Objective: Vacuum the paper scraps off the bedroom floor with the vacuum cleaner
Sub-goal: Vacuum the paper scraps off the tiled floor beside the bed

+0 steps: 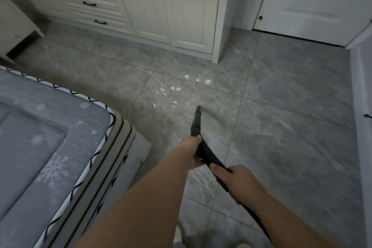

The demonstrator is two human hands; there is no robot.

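Several small white paper scraps (173, 88) lie scattered on the grey marble-look floor tiles in the middle of the head view. A black vacuum nozzle (196, 121) points toward them, its tip a short way below and right of the nearest scraps, not touching any. My left hand (193, 151) grips the nozzle's wand near its lower end. My right hand (231, 177) holds the black ribbed hose (251, 215) just behind, which runs down toward the bottom right. The vacuum's body is out of view.
A bed with a grey snowflake cover (50, 147) fills the lower left. A white wardrobe with drawers (161, 10) stands at the back, a nightstand (14, 24) at far left, a white door (306, 2) at back right, white furniture (364, 127) on the right.
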